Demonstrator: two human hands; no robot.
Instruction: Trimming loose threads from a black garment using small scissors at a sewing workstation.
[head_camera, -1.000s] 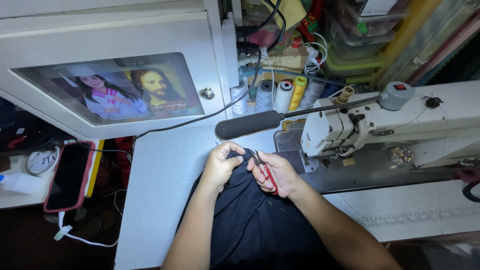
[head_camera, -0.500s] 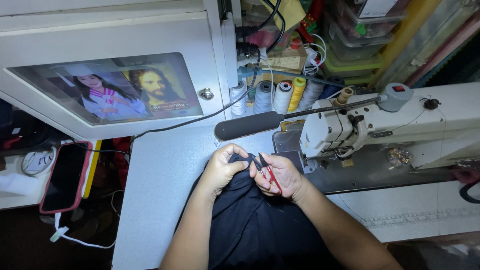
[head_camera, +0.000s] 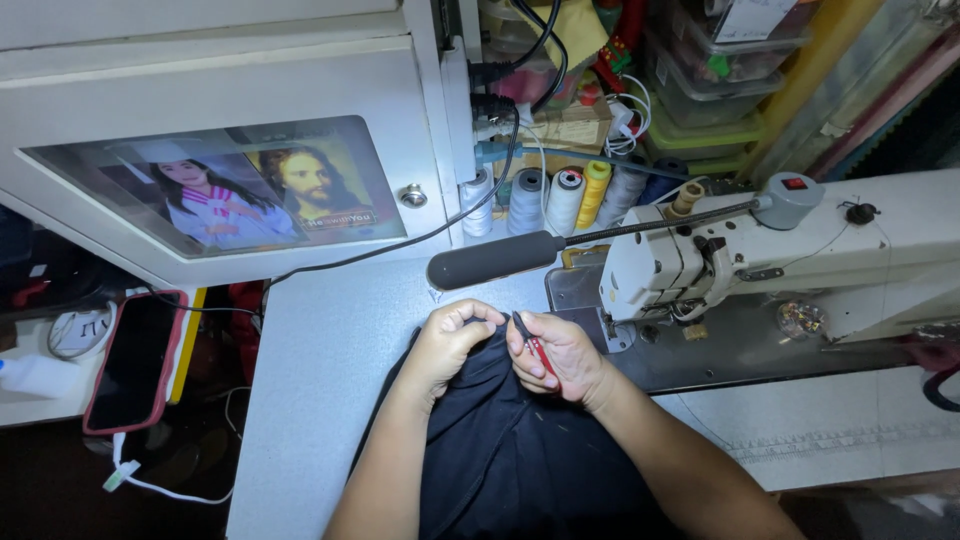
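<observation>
The left hand (head_camera: 452, 340) is pinching up a fold of the dark fabric (head_camera: 520, 450) w/ fingers clenched on it — probably lifting the edge off the table (head_camera: 320, 400) so the blade work is happening on one layer only. The right hand (head_camera: 562, 355) is gripping a small red-handled snipper (head_camera: 535, 350), fingers curled round it, tips aiming at the raised fold just beside the left thumb; the hands are almost touching, which is keeping the cloth taut btwn them. The fabric is lying on the table edge in front of the person, trailing down toward the lap, just left of the sewing machine (head_camera: 760, 250) — close enough to go back under the needle. Thread spools (head_camera: 565, 195) are standing behind the machine head, and a phone (head_camera: 130, 360) is sitting well apart at the left.
</observation>
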